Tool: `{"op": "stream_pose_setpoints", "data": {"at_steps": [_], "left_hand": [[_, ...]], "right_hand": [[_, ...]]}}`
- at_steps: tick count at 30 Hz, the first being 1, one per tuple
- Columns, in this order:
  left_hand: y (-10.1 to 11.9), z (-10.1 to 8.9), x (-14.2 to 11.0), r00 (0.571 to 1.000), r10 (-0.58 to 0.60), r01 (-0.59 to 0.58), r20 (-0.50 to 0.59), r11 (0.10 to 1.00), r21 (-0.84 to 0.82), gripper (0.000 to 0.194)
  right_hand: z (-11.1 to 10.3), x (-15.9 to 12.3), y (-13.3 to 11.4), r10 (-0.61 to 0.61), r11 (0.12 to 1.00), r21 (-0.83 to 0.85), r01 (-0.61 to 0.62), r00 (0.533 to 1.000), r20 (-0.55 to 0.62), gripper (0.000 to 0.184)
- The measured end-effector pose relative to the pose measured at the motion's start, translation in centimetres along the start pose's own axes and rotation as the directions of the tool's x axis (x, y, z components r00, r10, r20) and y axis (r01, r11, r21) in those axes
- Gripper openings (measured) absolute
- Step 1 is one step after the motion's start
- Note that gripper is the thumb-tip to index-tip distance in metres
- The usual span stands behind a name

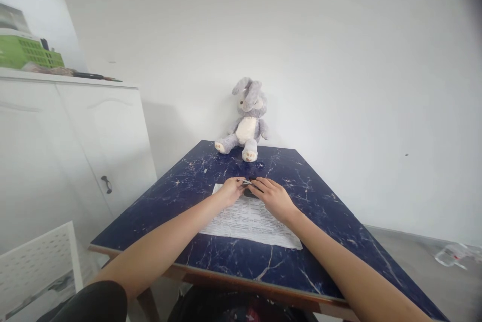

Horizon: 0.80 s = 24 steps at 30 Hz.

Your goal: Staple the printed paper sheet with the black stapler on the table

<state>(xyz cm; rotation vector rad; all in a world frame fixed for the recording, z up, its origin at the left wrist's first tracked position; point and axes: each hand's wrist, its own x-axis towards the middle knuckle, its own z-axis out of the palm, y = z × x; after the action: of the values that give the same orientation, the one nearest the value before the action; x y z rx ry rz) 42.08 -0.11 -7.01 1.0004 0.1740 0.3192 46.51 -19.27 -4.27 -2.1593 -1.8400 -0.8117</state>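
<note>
My left hand point(231, 192) is closed, its thumb and fingers pinching a thin greyish piece point(246, 183) too small to name. Beside it my right hand point(274, 198) bends over a small black object point(249, 193), fingers resting on it and partly hiding it. The two hands almost meet above the far part of a printed paper sheet point(246, 221). This sheet lies flat on the dark blue marble-patterned table point(165, 211), partly covered by both forearms.
A grey plush rabbit point(246, 128) sits at the table's far edge against the white wall. To the left stand a white cabinet point(109, 131) with a green basket point(33, 50) on top and a white perforated chair point(37, 266). A clear plastic item point(452, 255) lies on the floor at right.
</note>
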Motion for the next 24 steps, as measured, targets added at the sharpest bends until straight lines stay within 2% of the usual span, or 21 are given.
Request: {"op": "stream_pose_setpoints", "data": {"at_steps": [3,6,8,11,14,16,19,21,24], "left_hand": [[0.0,-0.1,-0.3,0.998,-0.062,0.062,-0.004,0.998,0.020,0.009],[-0.1,-0.3,-0.4,0.999,0.025,-0.024,-0.020,0.996,0.080,0.006],[-0.3,-0.5,-0.5,0.996,0.090,-0.089,-0.006,0.987,0.133,0.013],[-0.4,-0.8,-0.7,0.989,0.146,-0.144,0.002,0.972,0.188,0.021],[-0.1,-0.9,-0.8,0.990,0.142,-0.132,-0.020,0.955,0.264,0.020],[0.1,-0.9,-0.8,0.992,0.119,-0.098,-0.047,0.944,0.314,0.014],[0.5,-0.7,-0.6,0.994,0.081,-0.060,-0.079,0.970,0.235,0.002],[0.6,-0.6,-0.4,0.995,0.054,-0.042,-0.080,0.988,0.148,0.011],[0.5,-0.5,-0.1,0.996,0.028,-0.016,-0.081,0.990,0.139,0.016]], "right_hand": [[0.3,-0.3,0.5,0.106,0.991,0.084,-0.106,0.994,0.011,0.066],[0.4,-0.5,1.1,0.250,0.931,0.273,-0.242,0.968,0.004,0.073],[0.4,-0.5,1.4,0.288,0.882,0.391,-0.263,0.958,-0.007,0.072],[0.4,-0.3,1.6,0.296,0.840,0.481,-0.253,0.955,-0.015,0.073],[0.5,-0.2,1.8,0.312,0.818,0.509,-0.266,0.950,-0.006,0.074],[0.6,-0.3,2.1,0.328,0.799,0.531,-0.282,0.945,0.008,0.072],[0.7,-0.6,2.6,0.380,0.746,0.579,-0.329,0.924,0.036,0.067],[0.8,-0.7,2.9,0.406,0.710,0.608,-0.355,0.912,0.059,0.065],[0.9,-0.8,3.2,0.422,0.673,0.631,-0.387,0.901,0.102,0.062]]}}
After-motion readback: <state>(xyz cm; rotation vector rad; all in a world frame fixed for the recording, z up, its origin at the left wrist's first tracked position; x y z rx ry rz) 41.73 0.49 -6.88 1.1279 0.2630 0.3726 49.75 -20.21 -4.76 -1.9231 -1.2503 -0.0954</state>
